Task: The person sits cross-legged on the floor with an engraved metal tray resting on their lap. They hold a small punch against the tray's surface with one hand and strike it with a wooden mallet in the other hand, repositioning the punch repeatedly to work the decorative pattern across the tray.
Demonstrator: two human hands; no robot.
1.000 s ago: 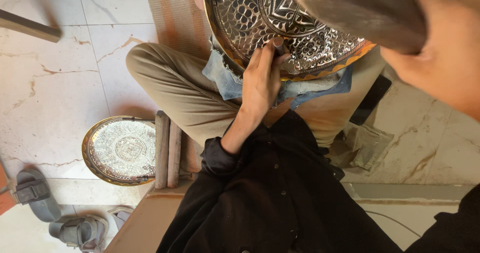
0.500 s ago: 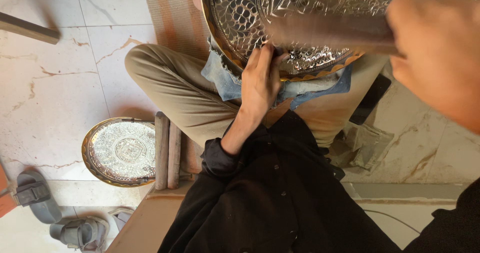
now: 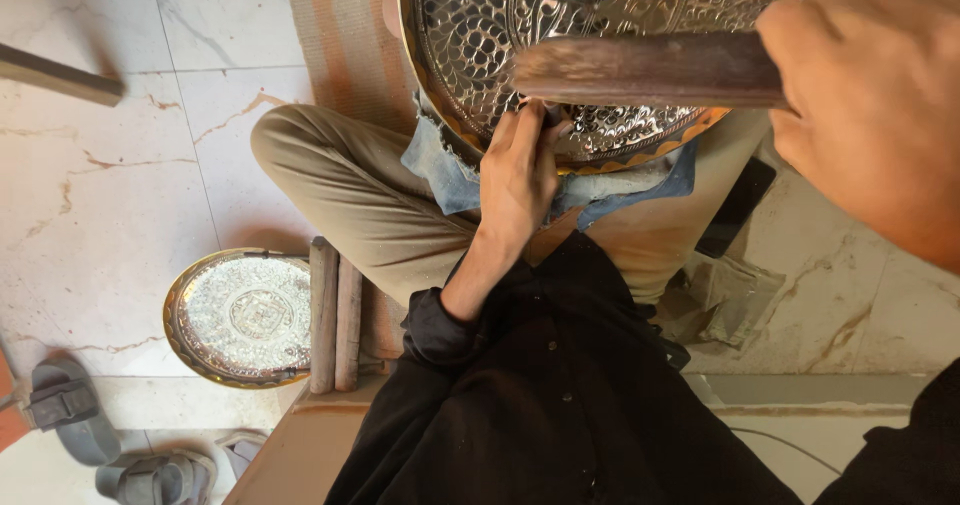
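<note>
Wooden handle (image 3: 650, 68) clenched in right hand (image 3: 870, 115) | left hand (image 3: 517, 180) fingers pinched on tray (image 3: 470, 55)

Left hand (image 3: 518, 180) on engraved tray (image 3: 480, 55); right hand (image 3: 870, 105) grips wooden handle (image 3: 650, 70).

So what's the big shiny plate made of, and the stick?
The big plate looks like metal: silvery, mirror-bright, with raised patterns and a golden, perhaps brass, rim. The stick in the right hand looks like wood: dark brown, dull, worn. The left hand rests at the plate's lower edge.
</note>
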